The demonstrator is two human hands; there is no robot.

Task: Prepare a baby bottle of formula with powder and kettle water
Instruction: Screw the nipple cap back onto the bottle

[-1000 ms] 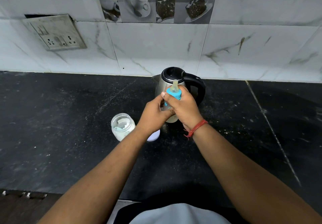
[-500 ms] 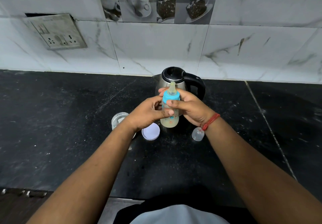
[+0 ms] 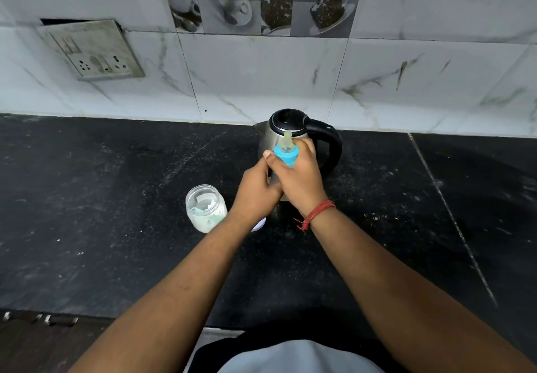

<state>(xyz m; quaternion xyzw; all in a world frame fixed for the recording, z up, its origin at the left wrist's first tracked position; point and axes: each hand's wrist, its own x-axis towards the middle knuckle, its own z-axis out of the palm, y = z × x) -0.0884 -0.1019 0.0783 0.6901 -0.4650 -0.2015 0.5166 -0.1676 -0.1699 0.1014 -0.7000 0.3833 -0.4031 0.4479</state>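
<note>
Black counter [image 3: 116,227], kettle [image 3: 279,131] at 12 o'clock. Both hands clamp baby bottle [image 3: 286,154]: right hand [image 3: 299,181] wraps blue collar, left hand [image 3: 257,192] grips body. Powder jar [image 3: 205,210] at 9 o'clock.

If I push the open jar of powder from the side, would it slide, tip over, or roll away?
The open jar stands upright on the dark countertop, so it would probably slide, not roll. It looks like clear plastic only partly filled with powder, so likely light and easy to shift. A push near its open mouth might tip it and spill powder.
</note>
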